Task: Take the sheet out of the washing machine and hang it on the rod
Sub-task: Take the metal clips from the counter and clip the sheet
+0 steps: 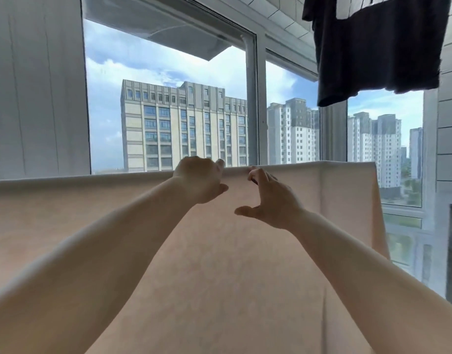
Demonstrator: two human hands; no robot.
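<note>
Both bare forearms reach up and forward from the lower corners, converging toward the middle. The left hand (200, 181) is raised with its back to the camera, fingers curled forward over the top and thumb jutting right. The right hand (269, 200) sits just beside it, slightly lower, fingers loosely bent upward, thumb stretched left, holding nothing.
</note>
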